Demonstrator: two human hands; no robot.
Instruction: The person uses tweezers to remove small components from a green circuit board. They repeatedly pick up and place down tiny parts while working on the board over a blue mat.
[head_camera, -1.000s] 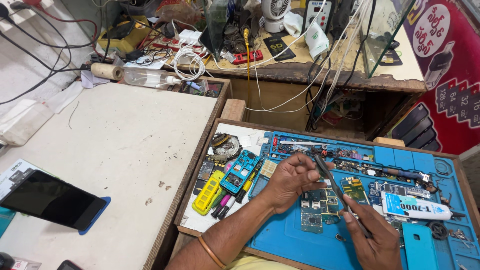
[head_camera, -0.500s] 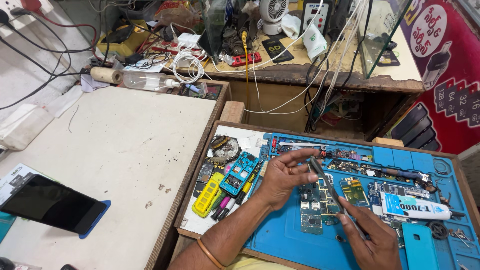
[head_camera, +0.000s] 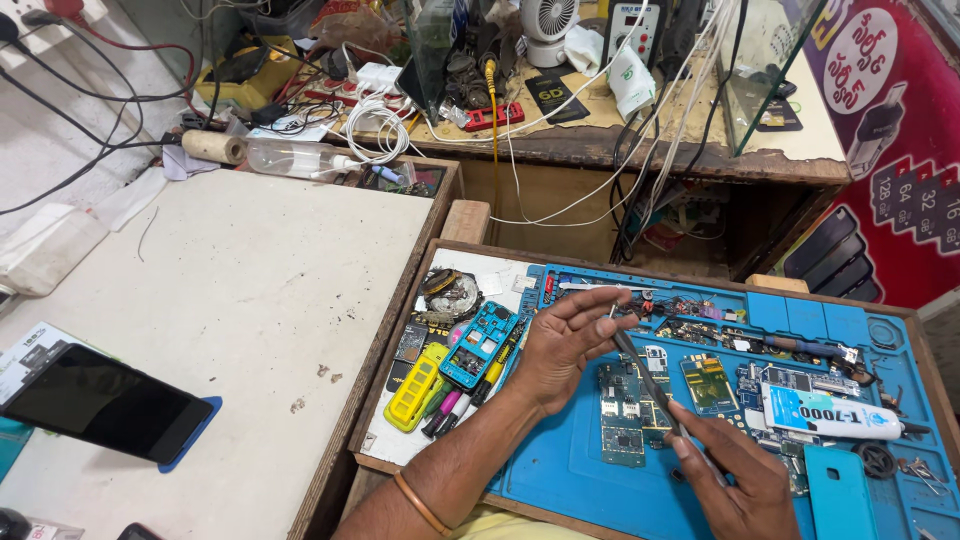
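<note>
Tweezers (head_camera: 645, 375) gripped in right hand (head_camera: 735, 475), slanted over circuit board (head_camera: 622, 410) on blue mat (head_camera: 580, 465). Left hand (head_camera: 560, 345) held just above mat beside board, fingers loosely spread, nothing grasped. Glue tube (head_camera: 825, 412) laid at right.

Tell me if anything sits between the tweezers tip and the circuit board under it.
Nothing visible does. The tweezers, held in the right hand and steadied by the left hand, slant over the circuit board; whether they touch it is unclear.
</note>
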